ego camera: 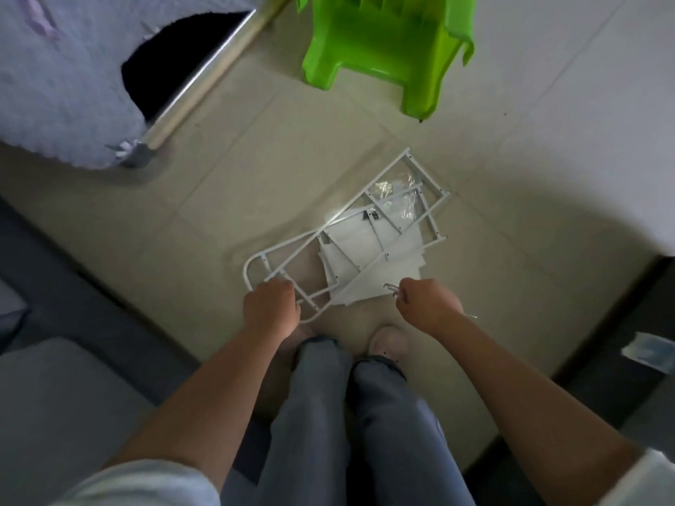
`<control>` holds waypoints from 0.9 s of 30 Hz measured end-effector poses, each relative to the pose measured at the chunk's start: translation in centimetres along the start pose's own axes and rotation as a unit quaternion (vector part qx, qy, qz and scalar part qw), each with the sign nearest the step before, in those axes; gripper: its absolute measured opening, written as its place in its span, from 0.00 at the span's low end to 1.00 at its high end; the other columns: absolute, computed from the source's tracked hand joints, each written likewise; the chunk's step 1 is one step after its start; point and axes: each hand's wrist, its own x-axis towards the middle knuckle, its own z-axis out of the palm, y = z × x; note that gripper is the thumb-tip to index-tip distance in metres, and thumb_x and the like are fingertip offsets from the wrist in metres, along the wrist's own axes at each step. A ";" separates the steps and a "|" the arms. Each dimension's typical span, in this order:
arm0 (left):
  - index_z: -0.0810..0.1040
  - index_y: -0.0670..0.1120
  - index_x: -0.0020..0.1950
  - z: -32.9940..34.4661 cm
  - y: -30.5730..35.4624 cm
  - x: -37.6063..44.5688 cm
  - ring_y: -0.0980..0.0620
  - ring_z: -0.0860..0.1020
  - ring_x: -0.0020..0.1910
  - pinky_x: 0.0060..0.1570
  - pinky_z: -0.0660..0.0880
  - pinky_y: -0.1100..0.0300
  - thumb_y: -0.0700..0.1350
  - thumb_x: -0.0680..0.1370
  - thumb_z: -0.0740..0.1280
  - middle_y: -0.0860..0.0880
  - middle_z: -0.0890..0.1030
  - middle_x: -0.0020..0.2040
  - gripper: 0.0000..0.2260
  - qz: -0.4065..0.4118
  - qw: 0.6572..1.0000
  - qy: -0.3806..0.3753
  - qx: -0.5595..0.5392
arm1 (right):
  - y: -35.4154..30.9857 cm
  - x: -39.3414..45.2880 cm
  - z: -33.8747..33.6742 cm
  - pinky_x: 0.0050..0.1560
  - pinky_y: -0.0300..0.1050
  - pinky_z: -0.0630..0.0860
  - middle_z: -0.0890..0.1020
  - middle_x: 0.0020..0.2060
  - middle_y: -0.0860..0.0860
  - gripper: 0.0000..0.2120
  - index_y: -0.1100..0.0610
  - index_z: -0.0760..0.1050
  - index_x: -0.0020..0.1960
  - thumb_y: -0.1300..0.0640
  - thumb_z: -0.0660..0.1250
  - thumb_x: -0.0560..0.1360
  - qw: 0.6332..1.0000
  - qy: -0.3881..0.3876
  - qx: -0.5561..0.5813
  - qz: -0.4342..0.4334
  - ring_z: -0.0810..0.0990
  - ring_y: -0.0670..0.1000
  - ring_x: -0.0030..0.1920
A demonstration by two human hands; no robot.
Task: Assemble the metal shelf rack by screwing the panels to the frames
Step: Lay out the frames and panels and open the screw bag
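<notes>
Both bare arms are reaching down over the grey trouser legs (350, 414) to the tiled floor (204, 213). Fingers of the left hand (270, 308) are curling round the rounded end of a white metal frame (255, 257), while the right hand (427, 304) is pinching a small wire piece (390, 286) beside the white panels (365, 246), which are lying under the frames near a green plastic stool (387, 45)

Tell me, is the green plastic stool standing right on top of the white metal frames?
No, the green plastic stool stands on the floor tiles apart from the white metal frames, which lie nearer the person's feet.
</notes>
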 end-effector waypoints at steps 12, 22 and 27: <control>0.69 0.43 0.64 0.4 1.5 16.9 0.44 0.71 0.63 0.58 0.69 0.53 0.41 0.78 0.57 0.43 0.71 0.63 0.15 0.039 0.991 0.064 0.112 | 8.0 13.4 5.7 0.36 0.41 0.66 0.79 0.48 0.59 0.11 0.58 0.71 0.47 0.54 0.53 0.79 0.992 0.095 0.052 0.069 0.75 0.57 0.44; 0.69 0.46 0.67 5.7 6.8 27.4 0.45 0.71 0.64 0.59 0.69 0.54 0.44 0.78 0.61 0.45 0.71 0.65 0.18 0.069 0.991 0.076 0.085 | 8.3 24.3 11.8 0.55 0.45 0.71 0.77 0.59 0.53 0.24 0.51 0.66 0.67 0.46 0.64 0.74 0.997 0.061 -0.051 -0.024 0.74 0.54 0.60; 0.67 0.45 0.67 10.4 6.7 28.7 0.43 0.70 0.65 0.59 0.68 0.52 0.44 0.79 0.58 0.43 0.70 0.65 0.16 0.058 0.993 0.084 0.058 | 7.4 24.9 18.1 0.52 0.47 0.73 0.76 0.59 0.54 0.29 0.49 0.56 0.73 0.51 0.63 0.76 0.993 0.037 -0.100 -0.042 0.75 0.55 0.59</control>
